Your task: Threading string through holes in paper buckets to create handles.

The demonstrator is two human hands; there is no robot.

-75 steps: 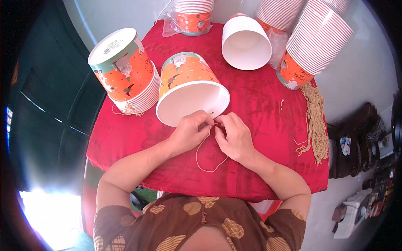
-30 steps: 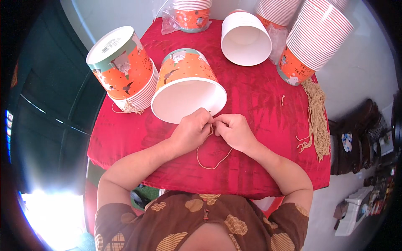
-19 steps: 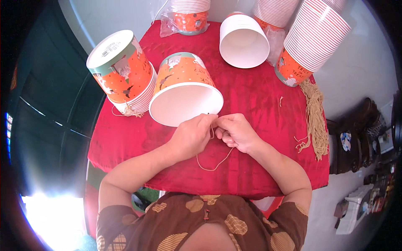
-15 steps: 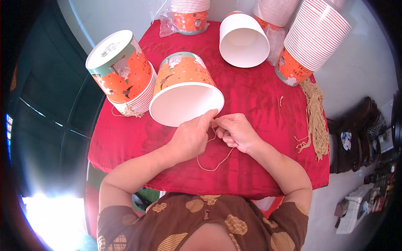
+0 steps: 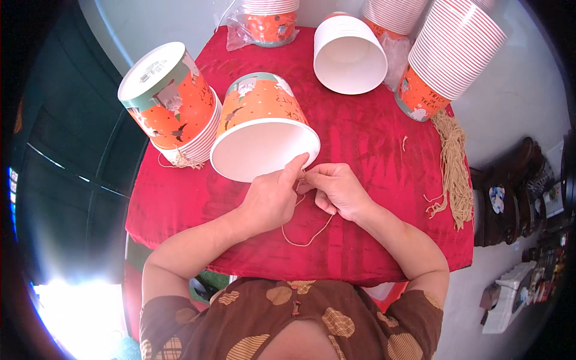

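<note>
An orange patterned paper bucket (image 5: 262,108) lies tipped on the table, its white mouth toward me. My left hand (image 5: 273,195) is closed at the rim's lower right, with the index finger pointing up over the edge; its other fingertips are hidden. Right beside it, my right hand (image 5: 337,189) pinches a thin tan string (image 5: 305,245) between thumb and index finger. The string runs between both hands and hangs in a loop below them on the red cloth. How it meets the rim is covered by my fingers.
An upside-down stack of buckets (image 5: 171,99) stands left, with string ends at its base. Another bucket (image 5: 350,63) lies on its side at the back. Nested stacks (image 5: 447,57) stand far right and behind. A tan string bundle (image 5: 454,174) drapes along the right of the red-covered table (image 5: 372,240).
My right fingers have shifted slightly at the rim, and the left index finger has risen a little. The bucket has moved slightly left. The string loop hangs nearly as before.
</note>
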